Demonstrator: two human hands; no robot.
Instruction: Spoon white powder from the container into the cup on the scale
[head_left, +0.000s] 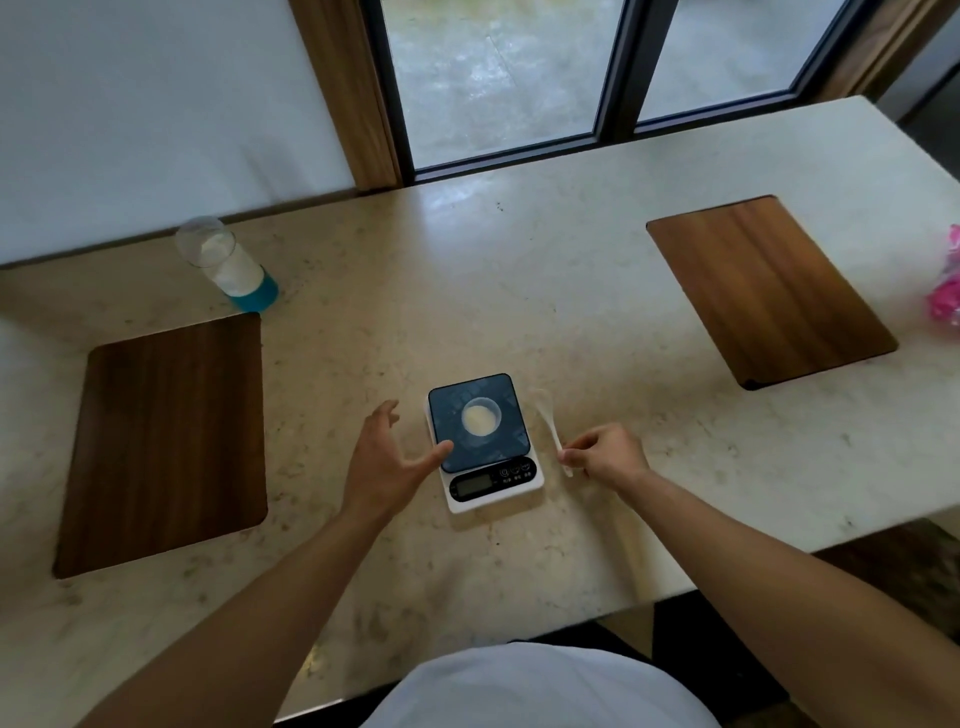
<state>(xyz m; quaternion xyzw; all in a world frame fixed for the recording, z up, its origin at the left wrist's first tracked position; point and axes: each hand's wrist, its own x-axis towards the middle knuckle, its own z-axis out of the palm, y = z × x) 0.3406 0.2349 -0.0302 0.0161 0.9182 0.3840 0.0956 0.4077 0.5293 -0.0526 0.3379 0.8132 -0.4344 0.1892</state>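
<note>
Sitting on the dark platform of a white digital kitchen scale (485, 451), a small clear cup (481, 415) holds white powder. Left hand (387, 462) spreads open, thumb touching the platform. Right hand (609, 456) pinches a white plastic spoon (551, 427) beside the scale. A clear, blue-based powder container (228, 264) stands far left on the beige stone counter (493, 291).

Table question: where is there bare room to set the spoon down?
Bare table lies between the scale and the window, and between scale and right board. It is crowded near the scale: left hand on one side, right hand with the spoon on the other.
</note>
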